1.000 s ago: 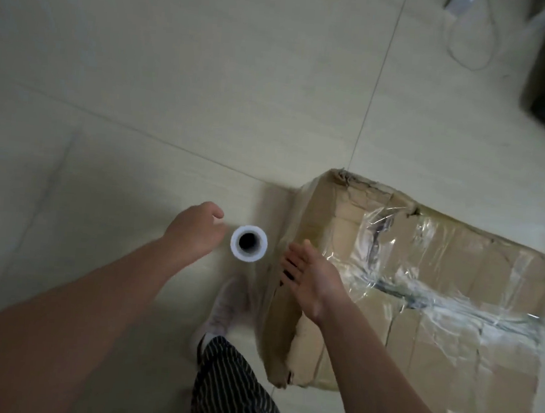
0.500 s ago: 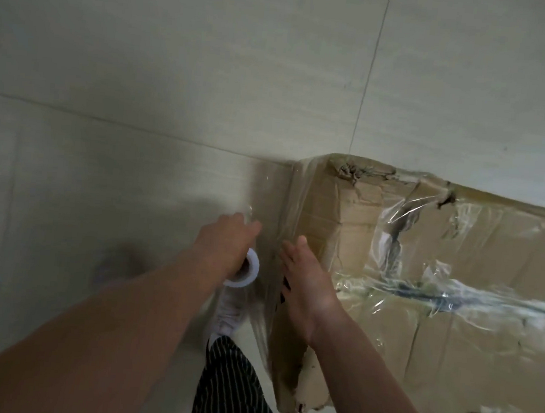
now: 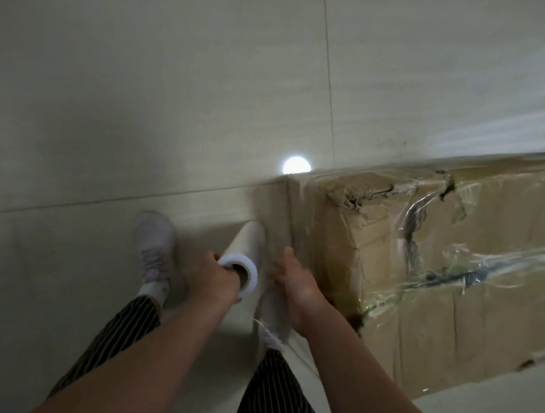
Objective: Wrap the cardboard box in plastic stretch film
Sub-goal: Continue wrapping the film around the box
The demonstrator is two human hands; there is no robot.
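A worn cardboard box stands on the floor at the right, with wrinkled clear film over its top and left side. A white roll of stretch film stands upright just left of the box's near corner. My left hand grips the roll's top end, fingers inside the core. A sheet of film runs from the roll to the box corner. My right hand lies flat with spread fingers against the film on the box's left side.
Pale floor tiles stretch to the left and far side. My two feet in light shoes and striped trousers stand just left of the box. A bright round light reflection sits on the floor by the box's far corner.
The view has swung so the box sits further right. My left hand has gone from beside the roll to gripping its top end. My right hand stays on the box's left side.
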